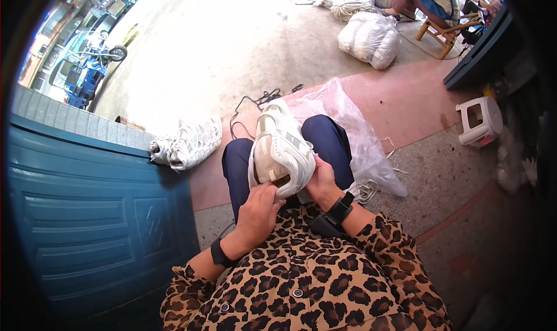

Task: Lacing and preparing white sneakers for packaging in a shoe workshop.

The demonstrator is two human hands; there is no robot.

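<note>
**Sneaker steadied on my lap, both hands at the heel**

Sneaker first: a white and beige mesh-panelled sports shoe (281,148) lies across my knees, toe pointing away from me and heel toward my body, so the open collar faces my hands. My dark blue trousers (325,139) give it a soft seat, which is why I can keep it tilted there without it sliding.

My left hand (258,210) is curled at the heel opening, fingers bent in against the rim of the shoe; they look pinched on the edge, though I cannot see the fingertips clearly enough to say what, if anything, lies between them. My right hand (322,183) is closed round the shoe's right side near the heel, bracing it so the left can work. Both wrists carry black bands below my leopard-print sleeves.

A crumpled clear plastic bag (354,128) spreads on the floor just beside my right leg, with thin whitish cord trailing at its edge. To my left, near the teal panelled door (87,220), more white sneakers (188,144) lie in a loose heap on the ground, within easy reach. A black cable snakes across the concrete beyond my knees. Farther off stand a small white plastic stool (480,121), a bulging white sack (371,39), and another person seated on a wooden chair at the top right.
</note>
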